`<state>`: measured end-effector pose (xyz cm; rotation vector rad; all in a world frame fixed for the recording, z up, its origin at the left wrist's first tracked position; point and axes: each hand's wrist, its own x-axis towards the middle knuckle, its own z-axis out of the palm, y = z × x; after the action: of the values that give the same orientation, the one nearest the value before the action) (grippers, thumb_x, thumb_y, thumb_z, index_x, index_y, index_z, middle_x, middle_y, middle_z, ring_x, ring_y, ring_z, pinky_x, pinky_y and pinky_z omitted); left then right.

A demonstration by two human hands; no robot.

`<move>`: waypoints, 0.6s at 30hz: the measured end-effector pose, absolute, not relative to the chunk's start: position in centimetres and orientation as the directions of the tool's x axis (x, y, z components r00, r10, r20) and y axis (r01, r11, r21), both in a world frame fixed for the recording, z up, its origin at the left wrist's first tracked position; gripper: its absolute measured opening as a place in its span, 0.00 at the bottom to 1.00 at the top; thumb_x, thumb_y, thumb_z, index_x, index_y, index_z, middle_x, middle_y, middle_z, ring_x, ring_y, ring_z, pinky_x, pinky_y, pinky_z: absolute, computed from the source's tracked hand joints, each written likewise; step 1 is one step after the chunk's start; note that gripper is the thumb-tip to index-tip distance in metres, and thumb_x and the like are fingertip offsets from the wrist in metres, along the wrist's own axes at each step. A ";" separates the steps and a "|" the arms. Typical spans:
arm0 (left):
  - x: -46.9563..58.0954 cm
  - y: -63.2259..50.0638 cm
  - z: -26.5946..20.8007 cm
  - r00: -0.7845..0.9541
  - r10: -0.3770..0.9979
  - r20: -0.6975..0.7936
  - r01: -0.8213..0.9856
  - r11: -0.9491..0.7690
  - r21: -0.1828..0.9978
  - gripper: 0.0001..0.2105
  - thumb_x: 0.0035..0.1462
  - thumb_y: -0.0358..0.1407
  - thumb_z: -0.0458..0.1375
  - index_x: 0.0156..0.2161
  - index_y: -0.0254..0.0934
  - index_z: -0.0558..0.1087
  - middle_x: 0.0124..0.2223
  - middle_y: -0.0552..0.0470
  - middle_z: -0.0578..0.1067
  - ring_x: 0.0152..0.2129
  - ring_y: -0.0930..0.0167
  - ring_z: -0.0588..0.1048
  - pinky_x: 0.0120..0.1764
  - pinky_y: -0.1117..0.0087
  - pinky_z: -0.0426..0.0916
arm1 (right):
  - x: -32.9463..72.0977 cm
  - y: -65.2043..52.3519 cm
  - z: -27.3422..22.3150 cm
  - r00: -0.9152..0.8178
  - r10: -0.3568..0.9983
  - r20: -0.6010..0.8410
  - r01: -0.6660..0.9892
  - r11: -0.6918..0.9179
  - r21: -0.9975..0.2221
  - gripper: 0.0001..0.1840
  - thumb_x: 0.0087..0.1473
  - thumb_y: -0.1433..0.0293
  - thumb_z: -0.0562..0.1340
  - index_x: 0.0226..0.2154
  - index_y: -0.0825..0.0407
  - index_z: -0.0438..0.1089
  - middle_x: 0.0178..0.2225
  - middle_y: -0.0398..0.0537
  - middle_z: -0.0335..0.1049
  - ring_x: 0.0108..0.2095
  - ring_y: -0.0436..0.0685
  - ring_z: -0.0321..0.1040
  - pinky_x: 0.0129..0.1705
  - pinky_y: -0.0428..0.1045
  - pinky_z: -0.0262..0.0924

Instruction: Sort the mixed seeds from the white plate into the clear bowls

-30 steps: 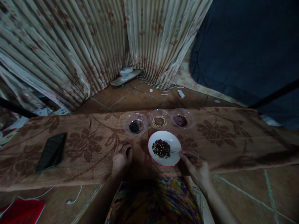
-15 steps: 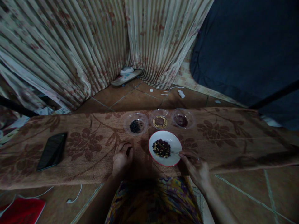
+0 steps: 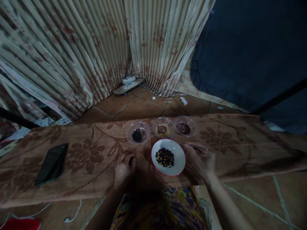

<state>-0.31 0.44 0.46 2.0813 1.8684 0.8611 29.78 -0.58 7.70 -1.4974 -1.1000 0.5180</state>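
A white bowl with a red rim (image 3: pixel 179 161) stands on the cloth, holding a mixed heap of dark and yellow beans (image 3: pixel 164 157). Just right of its rim is my right hand (image 3: pixel 201 159), closed on thin metal tweezers (image 3: pixel 200 147); their tips are too blurred to make out. To the bowl's left, my left hand (image 3: pixel 125 167) rests on the cloth with fingers curled in, nothing visible in them. Behind the bowl sit three clear plastic bowls: one with black beans (image 3: pixel 137 135), one with yellow beans (image 3: pixel 162 130), one with dark red beans (image 3: pixel 184 128).
A patterned brown cloth (image 3: pixel 88 179) covers the narrow table. A black phone (image 3: pixel 51 163) lies at the left. Beyond the far edge are a skateboard (image 3: pixel 129 86), striped curtains (image 3: pixel 96 57) and white scraps (image 3: pixel 183 101) on the tiled floor.
My right hand has drawn the tweezers out of the white bowl, up and to the right of its rim. My left hand stays on the cloth. The view has tilted slightly upward.
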 end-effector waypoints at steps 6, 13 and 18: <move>-0.4 0.5 0.4 0.035 0.949 0.312 0.830 -0.201 0.520 0.09 0.61 0.37 0.52 0.40 0.41 0.74 0.44 0.48 0.77 0.43 0.65 0.75 0.48 0.63 0.71 | 28.6 3.5 9.1 0.548 0.762 0.344 0.304 0.201 -0.931 0.11 0.51 0.61 0.67 0.31 0.53 0.77 0.34 0.51 0.79 0.37 0.58 0.75 0.43 0.53 0.68; -0.4 0.5 0.5 0.033 0.958 0.283 0.823 -0.187 0.537 0.09 0.61 0.37 0.52 0.41 0.41 0.75 0.43 0.48 0.77 0.42 0.65 0.75 0.49 0.63 0.71 | 30.1 -0.4 6.9 0.570 0.782 0.253 0.324 0.070 -0.944 0.14 0.50 0.58 0.68 0.30 0.53 0.78 0.33 0.52 0.79 0.36 0.60 0.75 0.41 0.55 0.69; -0.3 0.5 0.5 0.027 0.961 0.275 0.833 -0.174 0.526 0.09 0.61 0.37 0.52 0.41 0.41 0.75 0.45 0.48 0.76 0.44 0.65 0.74 0.50 0.63 0.70 | 30.9 -3.6 7.1 0.507 0.830 0.234 0.399 0.016 -0.917 0.13 0.50 0.58 0.69 0.30 0.51 0.78 0.33 0.51 0.79 0.36 0.60 0.75 0.39 0.53 0.70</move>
<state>-0.27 0.45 0.51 2.0819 1.8606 0.8597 30.92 -3.61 7.11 -1.5955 -1.0803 0.4661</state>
